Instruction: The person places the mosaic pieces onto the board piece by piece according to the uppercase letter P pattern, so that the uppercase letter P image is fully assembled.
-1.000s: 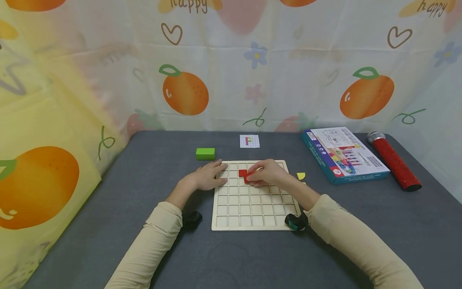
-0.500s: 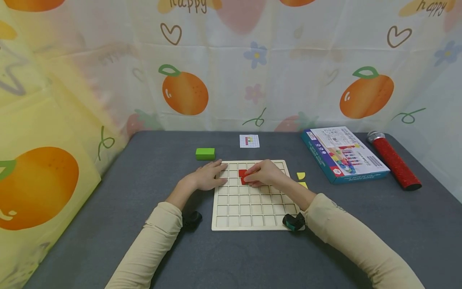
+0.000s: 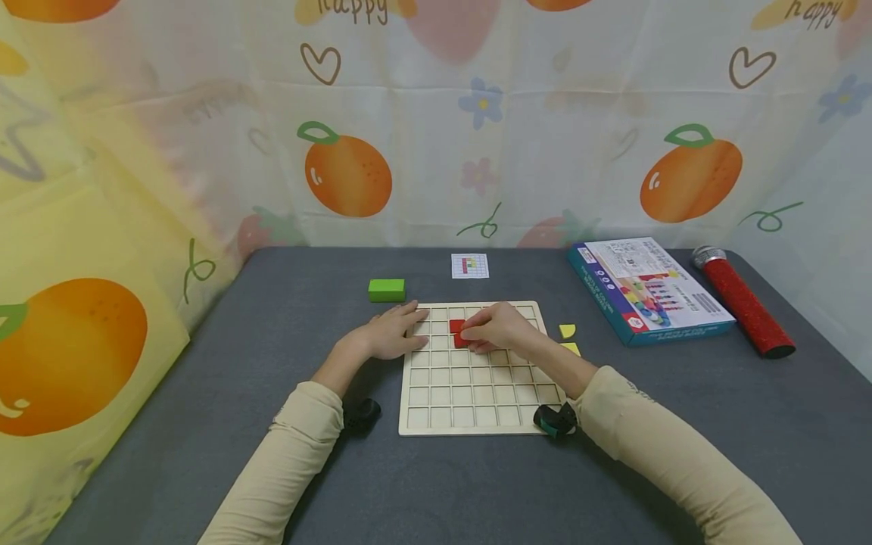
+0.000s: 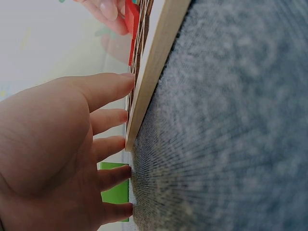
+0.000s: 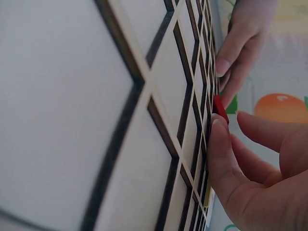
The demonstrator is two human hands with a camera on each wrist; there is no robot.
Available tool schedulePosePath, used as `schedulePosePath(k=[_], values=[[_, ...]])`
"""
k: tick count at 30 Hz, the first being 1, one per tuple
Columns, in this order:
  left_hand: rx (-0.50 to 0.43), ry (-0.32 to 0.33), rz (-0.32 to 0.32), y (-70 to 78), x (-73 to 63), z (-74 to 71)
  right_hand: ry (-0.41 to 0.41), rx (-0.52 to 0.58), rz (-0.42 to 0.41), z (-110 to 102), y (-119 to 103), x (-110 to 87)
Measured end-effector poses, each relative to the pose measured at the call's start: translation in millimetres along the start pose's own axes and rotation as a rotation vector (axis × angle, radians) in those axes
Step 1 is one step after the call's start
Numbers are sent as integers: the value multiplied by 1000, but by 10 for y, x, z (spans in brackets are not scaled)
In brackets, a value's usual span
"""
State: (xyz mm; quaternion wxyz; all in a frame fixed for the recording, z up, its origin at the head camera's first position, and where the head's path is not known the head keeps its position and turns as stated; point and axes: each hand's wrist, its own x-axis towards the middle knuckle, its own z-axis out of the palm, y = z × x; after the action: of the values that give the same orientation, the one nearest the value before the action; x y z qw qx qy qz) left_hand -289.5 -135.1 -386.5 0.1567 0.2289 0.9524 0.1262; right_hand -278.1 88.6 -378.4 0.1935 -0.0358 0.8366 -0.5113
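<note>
A pale wooden grid board [image 3: 443, 397] lies on the dark table. My left hand [image 3: 391, 333] rests with spread, mostly straight fingers along its left edge, the thumb and fingertips touching the rim in the left wrist view. Over the upper middle cells, my right hand [image 3: 502, 329] has bent fingers and pinches a red block piece [image 3: 461, 341]. In the right wrist view that red piece [image 5: 220, 107] stands slightly proud of the grid beside the fingertips. Part of it is hidden by the fingers. Just behind the left hand is a green block [image 3: 387, 290].
Two yellow pieces, one a rounded piece [image 3: 567, 331], lie right of the board. Behind it sits a small printed pattern card [image 3: 470, 266]. Farther right are a blue game box [image 3: 654, 291] and a red cylinder [image 3: 745, 303] with a silver end.
My right hand has shifted slightly left, and the red piece with it; it looks lower and flatter on the board. The left hand has stayed in place.
</note>
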Motion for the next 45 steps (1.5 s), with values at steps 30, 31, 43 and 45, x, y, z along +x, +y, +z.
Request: schedulePosePath(k=[30, 31, 43, 45], values=[[-18, 13, 24, 30, -53, -19, -78, 49, -18, -102, 26, -66], [-17, 12, 23, 31, -55, -18, -99, 67, -24, -130, 36, -76], [-8, 8, 17, 16, -27, -26, -305, 132, -106, -561, 145, -229], [-7, 8, 15, 12, -26, -28, -309, 157, -105, -616, 176, -247]])
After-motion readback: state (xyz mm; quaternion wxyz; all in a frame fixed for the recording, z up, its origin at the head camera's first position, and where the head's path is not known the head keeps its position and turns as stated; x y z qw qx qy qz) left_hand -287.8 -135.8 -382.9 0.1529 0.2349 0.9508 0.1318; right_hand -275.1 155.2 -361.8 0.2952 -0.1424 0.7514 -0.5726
